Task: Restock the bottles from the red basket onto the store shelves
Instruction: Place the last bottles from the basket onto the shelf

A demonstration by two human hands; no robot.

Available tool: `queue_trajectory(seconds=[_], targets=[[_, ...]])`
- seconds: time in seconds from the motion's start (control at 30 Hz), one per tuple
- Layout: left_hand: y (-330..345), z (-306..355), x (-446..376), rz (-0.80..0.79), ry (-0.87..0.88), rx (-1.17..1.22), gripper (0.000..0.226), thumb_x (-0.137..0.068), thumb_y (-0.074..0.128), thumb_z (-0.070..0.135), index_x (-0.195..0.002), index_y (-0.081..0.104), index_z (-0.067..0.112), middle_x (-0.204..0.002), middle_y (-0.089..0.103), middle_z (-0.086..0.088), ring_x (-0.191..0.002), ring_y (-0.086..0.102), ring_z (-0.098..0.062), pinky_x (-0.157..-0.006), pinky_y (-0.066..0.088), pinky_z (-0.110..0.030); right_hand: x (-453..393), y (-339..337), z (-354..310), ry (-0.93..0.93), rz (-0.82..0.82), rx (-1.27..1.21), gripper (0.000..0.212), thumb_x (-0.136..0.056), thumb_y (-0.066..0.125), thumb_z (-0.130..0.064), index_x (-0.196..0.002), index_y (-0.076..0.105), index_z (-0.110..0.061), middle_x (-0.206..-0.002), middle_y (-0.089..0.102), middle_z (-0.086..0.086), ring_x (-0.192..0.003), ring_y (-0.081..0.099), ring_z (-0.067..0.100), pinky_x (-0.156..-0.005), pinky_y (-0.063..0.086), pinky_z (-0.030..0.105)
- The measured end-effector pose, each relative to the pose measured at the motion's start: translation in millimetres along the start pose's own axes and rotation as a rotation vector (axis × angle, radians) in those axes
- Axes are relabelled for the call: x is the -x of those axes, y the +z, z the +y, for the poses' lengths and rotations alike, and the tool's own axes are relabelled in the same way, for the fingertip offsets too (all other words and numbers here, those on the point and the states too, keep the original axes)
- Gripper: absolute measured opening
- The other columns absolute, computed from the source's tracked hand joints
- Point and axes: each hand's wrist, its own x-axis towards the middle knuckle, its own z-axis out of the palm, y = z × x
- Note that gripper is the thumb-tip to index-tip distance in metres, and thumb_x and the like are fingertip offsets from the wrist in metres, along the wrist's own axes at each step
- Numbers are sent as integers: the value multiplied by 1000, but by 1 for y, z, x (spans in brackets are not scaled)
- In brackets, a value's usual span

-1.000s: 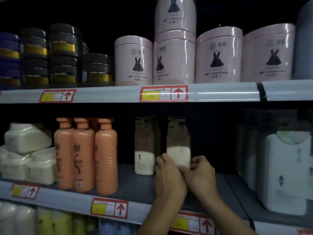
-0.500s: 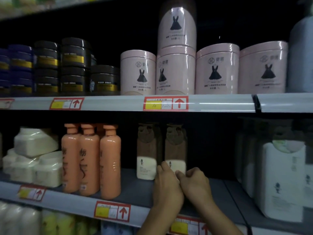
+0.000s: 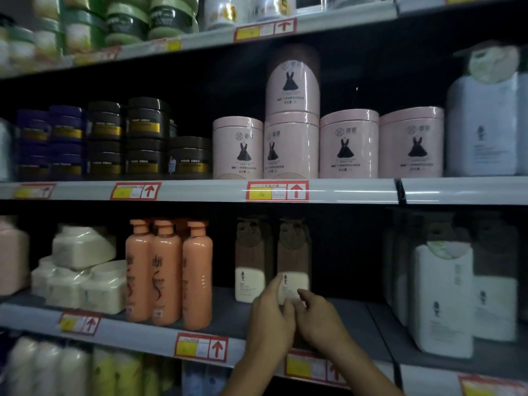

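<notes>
Brown-and-cream bottle (image 3: 294, 261) stands upright on the shelf (image 3: 228, 315) just beyond both hands, its base hidden by them. Left hand (image 3: 270, 318) and right hand (image 3: 320, 321) meet at its foot; actual grip cannot be told.

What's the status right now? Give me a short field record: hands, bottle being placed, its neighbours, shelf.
left hand: thumb on the bottle's lower left side
right hand: fingers curled at the bottle's base, contact unclear
bottle: brown-and-cream, upright on the shelf
left neighbour: matching bottle, small gap between
further left: orange bottles
shelf: grey, bare to the bottle's right
red basket: not in view
</notes>
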Motion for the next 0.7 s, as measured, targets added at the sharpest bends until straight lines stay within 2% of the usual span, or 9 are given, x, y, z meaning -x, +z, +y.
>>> queue_trajectory(seconds=[0.1, 0.17, 0.3, 0.37, 0.43, 0.5, 0.57, 0.63, 0.7], targets=[[-6, 7, 5, 27, 43, 52, 52, -99, 57, 20, -150, 48, 21, -141, 59, 8, -119, 47, 6, -85, 26, 9, 23, -2, -10, -147, 89, 75, 41, -109, 42, -30, -145, 54, -15, -139, 64, 7, -124, 62, 26, -98, 50, 34], [-11, 13, 11, 39, 50, 105, 48, -100, 58, 23, -147, 51, 21, -139, 61, 9, -118, 50, 7, -89, 31, 5, 37, -3, -15, -226, 167, 82, 37, -110, 40, -32, -138, 57, -14, -135, 64, 7, -119, 62, 28, -94, 51, 38], [-25, 19, 29, 85, 104, 160, 37, -99, 61, 22, -135, 62, 19, -121, 63, 17, -105, 58, 8, -95, 46, -9, 55, -8, -11, -233, 261, 42, 40, -109, 38, -39, -135, 61, -18, -135, 66, 5, -118, 63, 27, -91, 51, 35], [-31, 16, 45, 87, 109, 157, 38, -100, 61, 22, -137, 61, 15, -121, 59, 16, -112, 56, 3, -92, 41, -5, 69, -9, -4, -243, 294, 30, 46, -108, 38, -44, -140, 60, -20, -140, 64, 2, -125, 61, 24, -95, 47, 31], [-35, 5, 61, 98, 107, 147, 39, -100, 62, 23, -137, 60, 12, -131, 64, 6, -120, 57, -7, -102, 44, -19, 93, -9, 5, -265, 355, -27, 44, -107, 43, -42, -139, 63, -17, -139, 66, 0, -127, 61, 21, -98, 44, 26], [-39, -15, 86, 99, 103, 147, 36, -99, 62, 22, -134, 62, 13, -132, 67, -1, -123, 61, -14, -108, 47, -33, 127, -7, 18, -344, 450, -114, 35, -107, 48, -33, -127, 70, -14, -125, 72, 1, -116, 65, 19, -97, 48, 26], [-44, -38, 118, 83, 150, 94, 30, -99, 61, 16, -127, 66, 13, -126, 70, 0, -118, 63, -12, -106, 49, -32, 167, -1, 34, -504, 504, -124, 25, -105, 51, -22, -104, 72, -9, -100, 72, 3, -94, 66, 22, -84, 51, 37], [-42, -73, 164, 57, 204, 14, 23, -96, 59, 9, -116, 70, 11, -114, 73, -1, -107, 64, -9, -99, 49, -25, 207, 21, 76, -599, 399, 20, 23, -103, 52, -16, -88, 68, -7, -82, 64, 6, -79, 60, 26, -72, 45, 39], [-38, -115, 218, -63, 220, -114, 19, -92, 59, 5, -107, 71, 10, -106, 72, -1, -100, 63, -10, -93, 47, -22, 247, 50, 125, -582, 110, 185, 24, -101, 54, -22, -83, 65, -12, -77, 62, 6, -75, 59, 29, -69, 43, 39]])
